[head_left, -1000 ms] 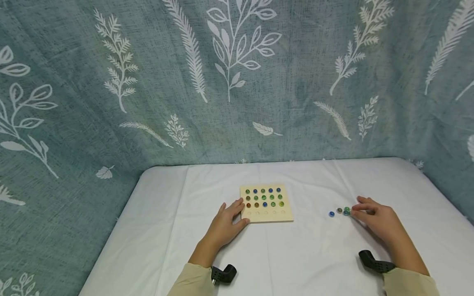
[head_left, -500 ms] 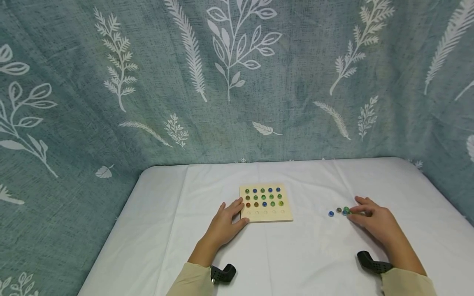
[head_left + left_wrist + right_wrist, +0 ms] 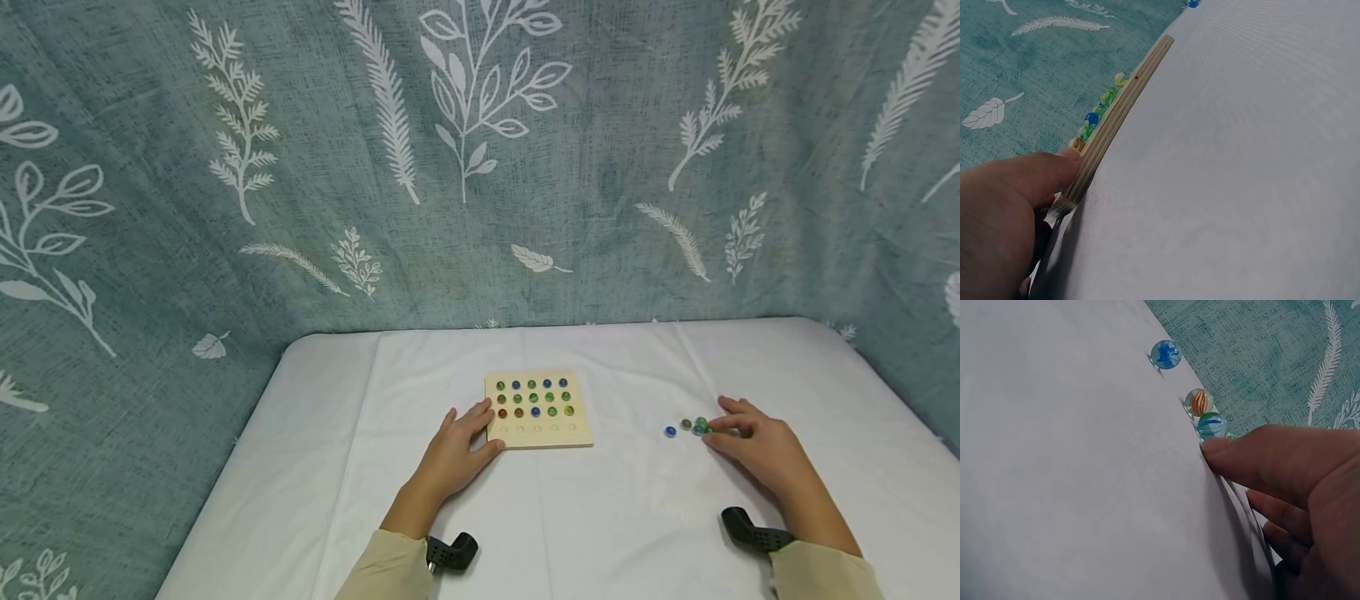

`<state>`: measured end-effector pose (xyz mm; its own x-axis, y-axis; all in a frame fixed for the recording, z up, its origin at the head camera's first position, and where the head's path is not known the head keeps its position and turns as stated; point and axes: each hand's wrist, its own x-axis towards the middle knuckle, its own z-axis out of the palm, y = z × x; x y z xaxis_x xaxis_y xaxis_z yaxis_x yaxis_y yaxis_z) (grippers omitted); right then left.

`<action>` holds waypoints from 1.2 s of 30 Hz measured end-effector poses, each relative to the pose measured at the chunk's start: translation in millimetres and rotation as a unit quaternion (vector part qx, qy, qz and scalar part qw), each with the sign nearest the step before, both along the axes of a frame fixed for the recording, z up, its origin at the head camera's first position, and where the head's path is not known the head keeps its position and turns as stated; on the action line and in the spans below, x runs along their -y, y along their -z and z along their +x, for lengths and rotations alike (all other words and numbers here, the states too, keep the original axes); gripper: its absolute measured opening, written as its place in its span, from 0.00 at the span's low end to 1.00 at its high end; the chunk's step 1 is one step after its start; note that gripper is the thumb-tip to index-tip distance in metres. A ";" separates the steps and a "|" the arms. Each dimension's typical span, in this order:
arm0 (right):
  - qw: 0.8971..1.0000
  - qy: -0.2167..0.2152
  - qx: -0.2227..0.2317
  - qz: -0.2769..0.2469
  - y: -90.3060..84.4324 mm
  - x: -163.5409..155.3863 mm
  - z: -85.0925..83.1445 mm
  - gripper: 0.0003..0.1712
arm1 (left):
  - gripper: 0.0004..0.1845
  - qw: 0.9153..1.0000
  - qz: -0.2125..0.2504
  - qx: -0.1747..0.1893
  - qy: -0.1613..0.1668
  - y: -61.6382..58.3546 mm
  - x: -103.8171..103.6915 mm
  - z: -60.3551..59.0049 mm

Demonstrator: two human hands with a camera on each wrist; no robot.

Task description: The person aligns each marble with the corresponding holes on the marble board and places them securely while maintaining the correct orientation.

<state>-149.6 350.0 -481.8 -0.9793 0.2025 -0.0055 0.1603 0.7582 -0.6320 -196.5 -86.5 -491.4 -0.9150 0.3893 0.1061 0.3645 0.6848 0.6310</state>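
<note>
In the head view, my left hand (image 3: 452, 454) rests at the near left corner of a pale wooden board (image 3: 558, 438). Its thumb touches the near edge and its fingers lie along the left side. Glass marbles sit in the three far rows of hollows; the near row is bare. Off to the right, my right hand (image 3: 765, 446) has thumb and index finger around a green marble (image 3: 710, 431), mostly hidden by the fingertips. Close by on the cloth lie a blue marble (image 3: 1166, 355), an orange-striped marble (image 3: 1199, 402), a blue-streaked marble (image 3: 1212, 426) and another green marble (image 3: 701, 422).
A white cloth (image 3: 622, 517) covers the table, with light creases. Behind it hangs a teal leaf-print curtain (image 3: 600, 192). Each wrist carries a black camera mount, the left mount (image 3: 453, 552) and the right mount (image 3: 753, 531).
My right hand has shifted slightly left, and its thumb and index finger have drawn in at the green marble. My left hand and the board stay in place.
</note>
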 end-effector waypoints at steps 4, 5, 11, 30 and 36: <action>1.000 0.005 0.002 0.005 -0.8 -0.8 0.9 0.29 | 0.32 1.000 -0.001 -0.002 -0.001 1.0 0.4 -0.3; 1.000 0.009 0.003 0.005 -0.9 -1.0 1.3 0.30 | 0.32 1.000 -0.001 -0.003 -0.001 1.1 0.5 -0.3; 0.999 0.032 -0.009 -0.014 -4.6 3.7 2.1 0.34 | 0.33 1.000 -0.004 0.001 0.002 -0.1 1.0 -0.1; 0.995 -0.032 -0.060 -0.074 -41.5 83.1 -6.3 0.29 | 0.32 1.000 -0.001 -0.011 0.004 -0.7 0.5 -0.4; 0.989 -0.021 -0.051 -0.135 -38.1 106.5 -15.2 0.27 | 0.32 1.000 -0.003 -0.004 0.000 0.5 -0.1 -1.1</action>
<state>-164.8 243.5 -443.7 -0.9850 0.1661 0.0460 0.0565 0.5637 -0.8240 -197.6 -86.4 -491.9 -0.9143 0.3892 0.1120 0.3695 0.6884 0.6241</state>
